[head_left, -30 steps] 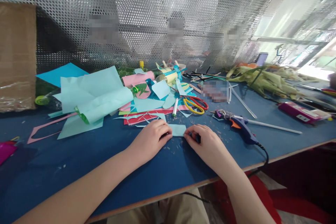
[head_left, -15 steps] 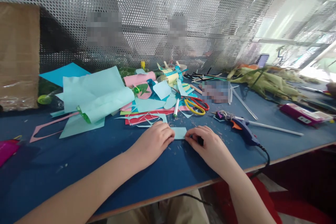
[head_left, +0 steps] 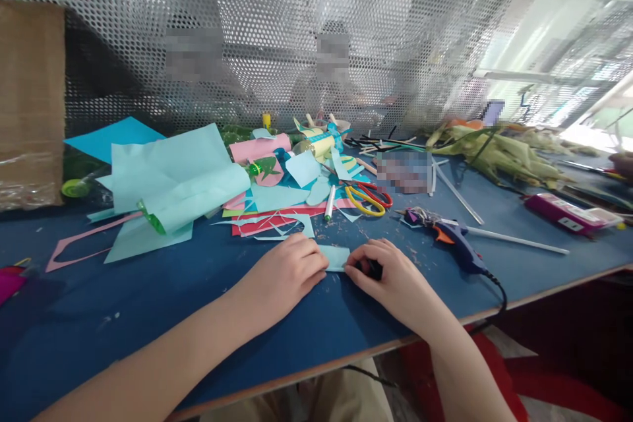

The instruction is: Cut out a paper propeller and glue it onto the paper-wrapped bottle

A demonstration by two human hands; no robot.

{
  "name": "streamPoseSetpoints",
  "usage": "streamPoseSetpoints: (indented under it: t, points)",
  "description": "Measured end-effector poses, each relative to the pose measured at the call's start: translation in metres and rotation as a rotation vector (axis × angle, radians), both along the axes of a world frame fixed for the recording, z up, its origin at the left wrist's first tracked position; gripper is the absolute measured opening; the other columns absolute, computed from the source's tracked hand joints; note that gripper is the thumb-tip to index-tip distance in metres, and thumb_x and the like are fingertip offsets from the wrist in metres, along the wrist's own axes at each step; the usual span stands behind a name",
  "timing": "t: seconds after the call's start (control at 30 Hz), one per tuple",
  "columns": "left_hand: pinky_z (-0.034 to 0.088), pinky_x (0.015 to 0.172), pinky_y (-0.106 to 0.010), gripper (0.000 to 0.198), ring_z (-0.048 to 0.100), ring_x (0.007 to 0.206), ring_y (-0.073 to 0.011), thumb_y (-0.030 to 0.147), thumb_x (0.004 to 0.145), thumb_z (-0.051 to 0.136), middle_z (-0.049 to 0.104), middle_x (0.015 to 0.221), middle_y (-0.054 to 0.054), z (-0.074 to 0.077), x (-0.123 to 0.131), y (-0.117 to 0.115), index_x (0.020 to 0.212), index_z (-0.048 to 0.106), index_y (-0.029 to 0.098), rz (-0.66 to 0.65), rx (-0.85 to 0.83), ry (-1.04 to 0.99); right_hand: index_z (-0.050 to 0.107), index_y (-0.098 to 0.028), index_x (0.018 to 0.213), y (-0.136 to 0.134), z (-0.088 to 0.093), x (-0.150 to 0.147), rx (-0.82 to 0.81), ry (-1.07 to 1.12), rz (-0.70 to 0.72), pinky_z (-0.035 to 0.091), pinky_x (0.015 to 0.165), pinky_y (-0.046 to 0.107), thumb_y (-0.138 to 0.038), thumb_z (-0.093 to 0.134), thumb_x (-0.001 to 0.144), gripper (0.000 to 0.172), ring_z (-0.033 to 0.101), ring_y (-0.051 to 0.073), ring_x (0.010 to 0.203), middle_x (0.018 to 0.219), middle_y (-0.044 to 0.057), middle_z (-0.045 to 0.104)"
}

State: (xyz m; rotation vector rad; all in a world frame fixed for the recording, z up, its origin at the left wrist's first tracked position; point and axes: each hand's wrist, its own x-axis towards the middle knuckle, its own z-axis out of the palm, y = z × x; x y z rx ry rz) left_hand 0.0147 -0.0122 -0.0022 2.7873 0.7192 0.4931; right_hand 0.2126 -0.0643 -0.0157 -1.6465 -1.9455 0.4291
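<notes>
A small light blue paper strip point(head_left: 335, 258) lies low over the blue table between my two hands. My left hand point(head_left: 295, 271) grips its left end, fingers together and pointing right. The right end is pinched between the thumb and fingers of my right hand point(head_left: 388, 270). A dark spot shows inside the curl of that hand; I cannot make out what it is. Just beyond my left hand are light blue paper offcuts point(head_left: 304, 223) on red paper. A white marker with a green tip point(head_left: 330, 203) and yellow-and-red-handled scissors point(head_left: 366, 201) lie past the strip.
To the right lie a blue glue gun point(head_left: 462, 244) with its cord, glue sticks point(head_left: 457, 191), a magenta pack point(head_left: 568, 214) and corn husks point(head_left: 509, 155). Light blue paper sheets point(head_left: 173, 165) are heaped at left. Cardboard point(head_left: 32, 105) and a perforated metal screen point(head_left: 277, 13) stand behind.
The paper strip now tilts slightly, and both hands have shifted a little toward me with it. The view has moved slightly; the other things stay in place.
</notes>
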Motion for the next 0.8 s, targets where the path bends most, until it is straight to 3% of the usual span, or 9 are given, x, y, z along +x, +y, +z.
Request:
streamPoseSetpoints:
  t: [0.23, 0.53, 0.67, 0.8]
  points:
    - [0.043, 0.072, -0.03, 0.014, 0.052, 0.081, -0.018, 0.015, 0.089, 0.052, 0.057, 0.079, -0.002, -0.0014, 0.0017, 0.0025, 0.077, 0.059, 0.017, 0.094, -0.177, -0.074, 0.06, -0.023, 0.081, -0.0018, 0.0009, 0.002, 0.021, 0.029, 0.036, 0.043, 0.069, 0.03, -0.018, 0.061, 0.08, 0.005, 0.055, 0.018, 0.074, 0.07, -0.002, 0.056]
    - [0.045, 0.076, -0.033, 0.019, 0.053, 0.083, -0.0194, 0.02, 0.092, 0.045, 0.059, 0.085, -0.005, -0.002, 0.0012, 0.0009, 0.082, 0.06, 0.016, 0.053, -0.057, -0.052, 0.065, -0.023, 0.075, 0.0006, -0.0004, 0.0024, -0.005, 0.068, 0.004, 0.044, 0.066, 0.032, -0.024, 0.06, 0.081, 0.008, 0.055, 0.02, 0.07, 0.067, 0.0, 0.056]
    - [0.045, 0.073, -0.032, 0.016, 0.054, 0.08, -0.0185, 0.024, 0.093, 0.046, 0.06, 0.08, -0.004, -0.0055, 0.0003, 0.0039, 0.087, 0.06, 0.017, 0.05, -0.079, -0.097, 0.065, -0.022, 0.074, 0.0006, -0.0003, 0.0014, -0.002, 0.064, 0.001, 0.044, 0.067, 0.033, -0.024, 0.06, 0.08, 0.008, 0.055, 0.02, 0.07, 0.066, 0.001, 0.057]
    - [0.044, 0.071, -0.03, 0.021, 0.053, 0.077, -0.0179, 0.021, 0.094, 0.044, 0.059, 0.077, -0.004, -0.0038, 0.0025, 0.0056, 0.081, 0.059, 0.016, 0.034, -0.107, -0.07, 0.064, -0.023, 0.077, -0.0005, 0.0007, 0.0008, 0.015, 0.042, -0.014, 0.044, 0.067, 0.033, -0.022, 0.06, 0.08, 0.005, 0.056, 0.02, 0.07, 0.067, 0.0, 0.057]
